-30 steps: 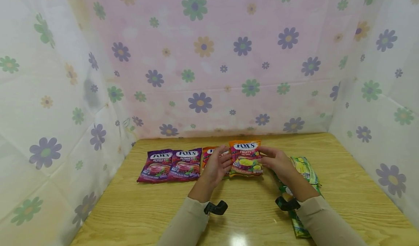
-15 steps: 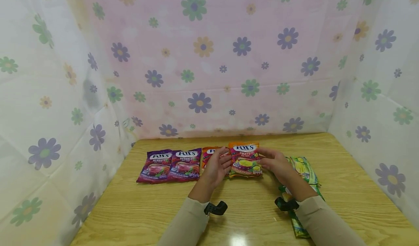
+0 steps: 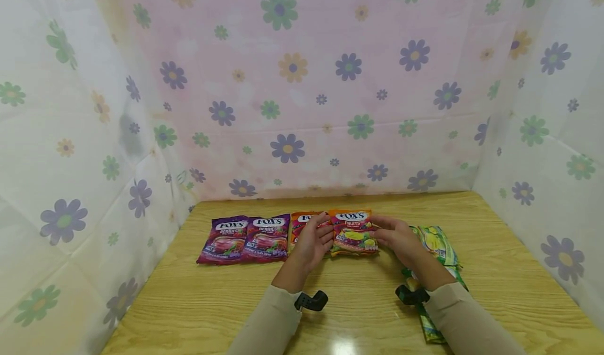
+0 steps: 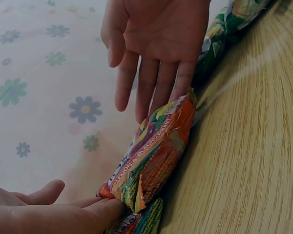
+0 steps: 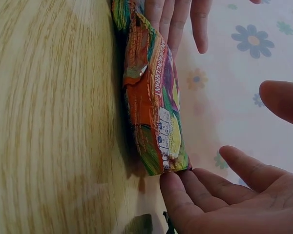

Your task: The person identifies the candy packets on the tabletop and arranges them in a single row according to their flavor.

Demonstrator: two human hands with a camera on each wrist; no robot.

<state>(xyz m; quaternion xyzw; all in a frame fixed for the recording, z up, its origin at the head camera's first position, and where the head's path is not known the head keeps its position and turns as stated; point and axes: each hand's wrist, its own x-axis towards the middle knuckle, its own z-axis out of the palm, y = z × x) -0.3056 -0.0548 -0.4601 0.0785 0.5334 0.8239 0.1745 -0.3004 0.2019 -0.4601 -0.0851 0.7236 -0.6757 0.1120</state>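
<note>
Fruits bag (image 3: 355,235) on table (image 3: 351,292), top edge just sunk back; looks nearly placed in the row.
Purple bags (image 3: 266,239) left of Fruits bag; red bag (image 3: 297,226) just left, part hidden; left hand (image 3: 310,240) at its left edge, fingers extended, not pinching; right hand (image 3: 398,239) touching its right edge, fingers straight, thumb off; green bags (image 3: 437,244) farther right.

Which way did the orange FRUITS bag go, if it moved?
Yes, a little: in the head view, the top of the orange FRUITS bag has dropped, farther below the flowered back cloth; its bottom barely shifted.
</note>
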